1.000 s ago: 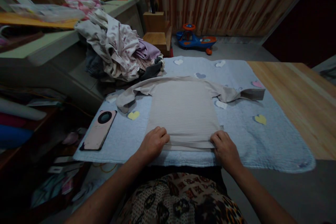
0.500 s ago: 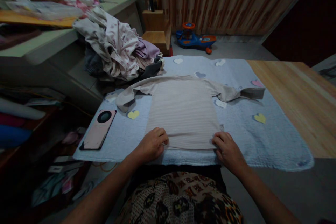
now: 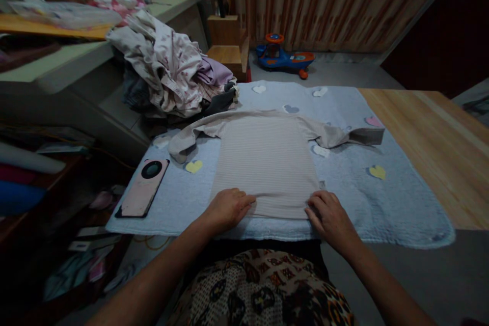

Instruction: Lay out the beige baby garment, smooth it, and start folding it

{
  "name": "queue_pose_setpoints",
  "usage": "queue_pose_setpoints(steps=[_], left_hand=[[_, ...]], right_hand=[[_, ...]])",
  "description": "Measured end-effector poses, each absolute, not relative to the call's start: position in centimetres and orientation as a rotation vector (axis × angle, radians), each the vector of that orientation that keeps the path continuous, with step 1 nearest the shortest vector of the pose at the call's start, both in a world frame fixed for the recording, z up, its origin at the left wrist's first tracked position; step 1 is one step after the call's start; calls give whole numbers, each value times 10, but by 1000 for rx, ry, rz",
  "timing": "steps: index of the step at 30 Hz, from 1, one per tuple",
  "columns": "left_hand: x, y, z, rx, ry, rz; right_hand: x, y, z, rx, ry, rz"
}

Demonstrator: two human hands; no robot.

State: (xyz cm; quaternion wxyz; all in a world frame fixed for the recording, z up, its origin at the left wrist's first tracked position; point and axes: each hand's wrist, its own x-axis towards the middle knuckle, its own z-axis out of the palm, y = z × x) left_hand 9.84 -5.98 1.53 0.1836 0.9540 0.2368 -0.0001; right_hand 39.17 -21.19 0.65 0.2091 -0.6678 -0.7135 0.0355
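A light beige, finely striped long-sleeved shirt [image 3: 267, 158] lies spread out, its hem towards me. Its left sleeve bends down at the cuff, while the other stretches out to the right. My left hand [image 3: 228, 210] rests on the lower left of the shirt with its fingers stretched out flat over the hem. At the lower right corner of the hem is my right hand [image 3: 331, 215], thumb and fingers apart and touching the fabric edge. Beneath the shirt is a pale blue blanket [image 3: 351, 209] with heart patterns. A small tag [image 3: 322, 184] sticks out at the shirt's right side seam.
A pink phone [image 3: 139, 193] with a round camera lies on the blanket at left. Behind it rises a heap of clothes [image 3: 171, 66]. Bare wooden tabletop [image 3: 431, 137] shows at right. A blue and orange ride-on toy [image 3: 284, 56] stands on the floor beyond, before a curtain [image 3: 324, 5].
My left hand has let go of the hem and slid slightly right, its fingers now stretched flat. My right hand's thumb and fingers have loosened from the hem corner.
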Motion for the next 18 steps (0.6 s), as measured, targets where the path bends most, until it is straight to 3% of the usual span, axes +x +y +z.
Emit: queue_pose_setpoints(steps=[9, 18], left_hand=[[109, -68, 25, 2771, 490, 38], [123, -76, 31, 2747, 412, 44]], right_hand=[[385, -202, 11, -2017, -2025, -22], [361, -165, 11, -1691, -2232, 130]])
